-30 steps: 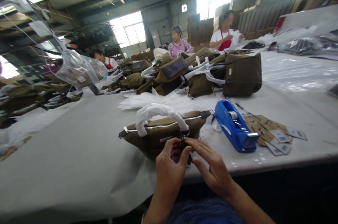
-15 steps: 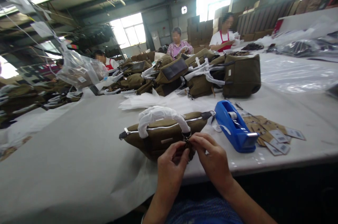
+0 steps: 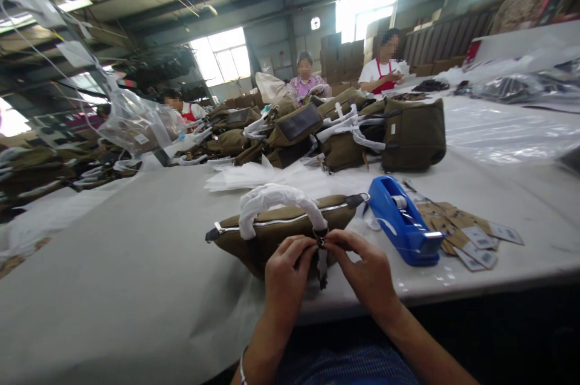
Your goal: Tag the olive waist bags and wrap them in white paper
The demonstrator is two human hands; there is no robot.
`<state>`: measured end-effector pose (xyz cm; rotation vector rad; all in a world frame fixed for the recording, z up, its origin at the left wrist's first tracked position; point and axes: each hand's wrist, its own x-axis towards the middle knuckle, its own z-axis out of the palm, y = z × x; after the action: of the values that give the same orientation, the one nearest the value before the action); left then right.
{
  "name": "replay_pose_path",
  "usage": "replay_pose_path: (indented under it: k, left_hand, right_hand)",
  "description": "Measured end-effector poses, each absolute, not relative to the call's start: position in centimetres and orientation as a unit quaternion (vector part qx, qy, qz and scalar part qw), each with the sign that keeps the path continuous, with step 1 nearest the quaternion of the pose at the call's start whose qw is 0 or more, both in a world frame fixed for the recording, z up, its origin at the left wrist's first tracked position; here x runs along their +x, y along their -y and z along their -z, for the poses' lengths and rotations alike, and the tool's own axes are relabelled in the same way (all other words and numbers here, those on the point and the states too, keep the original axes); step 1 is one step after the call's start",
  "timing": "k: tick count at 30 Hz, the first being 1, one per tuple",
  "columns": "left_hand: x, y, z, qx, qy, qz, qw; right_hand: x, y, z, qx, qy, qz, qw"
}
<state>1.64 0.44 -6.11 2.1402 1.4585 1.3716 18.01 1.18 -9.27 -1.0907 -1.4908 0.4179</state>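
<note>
The bag [image 3: 267, 246] stands on the bench [image 3: 136, 276] near its front edge, its zip [image 3: 281, 218] running along the top and its handle [image 3: 276, 194], wrapped in white, arching over it. Just below the handle's right end, my left grip [image 3: 287, 273] pinches a small metal clasp [image 3: 321, 242] between thumb and fingertips; my right grip [image 3: 367, 264] pinches it from the other side. A dark strap [image 3: 322, 270] hangs between them. Beside the bag, on the right, sits a blue dispenser [image 3: 403, 228], then fanned tags [image 3: 466, 231]. White paper [image 3: 263, 176] lies behind, then heaped bags [image 3: 335, 146].
</note>
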Motion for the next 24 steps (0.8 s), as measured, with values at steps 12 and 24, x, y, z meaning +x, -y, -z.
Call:
replay_pose_path:
  k: [12, 24]
  left_hand:
    - [1.9, 1.4, 3.5, 0.718, -0.449, -0.508, 0.159]
    - [3.9, 1.4, 7.3, 0.693, -0.58, -0.42, 0.08]
  right_hand:
    - [18.2, -0.6, 8.5, -0.367, 0.632, -0.316, 0.604]
    - [18.1, -0.9, 8.6, -0.342, 0.53, -0.44, 0.639]
